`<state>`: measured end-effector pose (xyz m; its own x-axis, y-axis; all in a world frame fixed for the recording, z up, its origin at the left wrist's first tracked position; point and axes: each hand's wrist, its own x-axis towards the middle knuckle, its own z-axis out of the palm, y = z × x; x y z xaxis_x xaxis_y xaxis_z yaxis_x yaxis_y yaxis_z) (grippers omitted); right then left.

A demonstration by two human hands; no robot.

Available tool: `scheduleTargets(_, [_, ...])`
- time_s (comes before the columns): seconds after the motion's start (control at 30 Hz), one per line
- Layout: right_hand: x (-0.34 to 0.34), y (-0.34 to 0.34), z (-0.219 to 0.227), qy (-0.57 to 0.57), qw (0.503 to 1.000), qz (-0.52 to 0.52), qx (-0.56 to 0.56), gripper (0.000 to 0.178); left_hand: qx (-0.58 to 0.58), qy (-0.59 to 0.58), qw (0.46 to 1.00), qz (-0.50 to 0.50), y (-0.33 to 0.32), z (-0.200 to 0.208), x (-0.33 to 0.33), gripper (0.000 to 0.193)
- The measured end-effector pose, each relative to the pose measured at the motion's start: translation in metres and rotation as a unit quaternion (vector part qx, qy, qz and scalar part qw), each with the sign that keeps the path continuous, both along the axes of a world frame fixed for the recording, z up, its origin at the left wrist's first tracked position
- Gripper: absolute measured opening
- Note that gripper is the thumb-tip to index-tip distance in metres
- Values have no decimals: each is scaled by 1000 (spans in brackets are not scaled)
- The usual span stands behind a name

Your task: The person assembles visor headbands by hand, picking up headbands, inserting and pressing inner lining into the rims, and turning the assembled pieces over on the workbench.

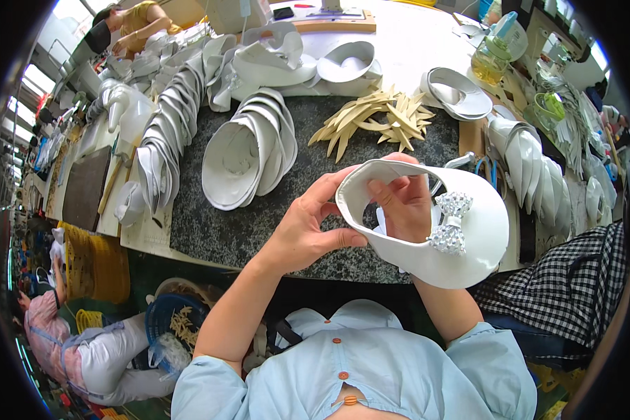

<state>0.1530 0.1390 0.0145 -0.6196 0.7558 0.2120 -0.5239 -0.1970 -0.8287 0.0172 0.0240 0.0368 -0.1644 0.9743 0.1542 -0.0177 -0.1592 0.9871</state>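
Above the bench's near edge I hold a white shoe upper (479, 241), with a sparkling stone-covered bow (451, 222) on its front. My left hand (313, 227) pinches the back end of its rim, thumb below and fingers above. My right hand (407, 206) reaches behind the upper and shows through its opening; the thumb presses the inner wall while the fingertips curl over the top edge. Beyond the hands lies a loose pile of curved beige strips (371, 120). Left of that, several white uppers nest in a stack (234, 164) on the dark speckled mat (196, 220).
A long stack of white uppers (164, 140) runs along the left, with more uppers (462, 94) at right. Scissors with blue handles (486, 170) lie near the right hand. A jar of yellowish liquid (491, 61) stands at back right. Co-workers sit at left; checked cloth (567, 287) is close at right.
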Motion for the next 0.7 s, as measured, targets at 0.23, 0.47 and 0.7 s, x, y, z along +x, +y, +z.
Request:
scheduleTargets(0.23, [14, 39, -4, 32, 996, 21, -81, 31, 48, -25, 998, -24, 22, 6, 15, 103])
scheduleTargets(0.47, [45, 86, 30, 69, 980, -172, -76, 25, -64, 30, 997, 32, 51, -42, 3, 49])
scheduleTargets(0.7, [87, 120, 46, 6, 952, -307, -4, 27, -104, -6, 993, 47, 110, -78, 8, 27])
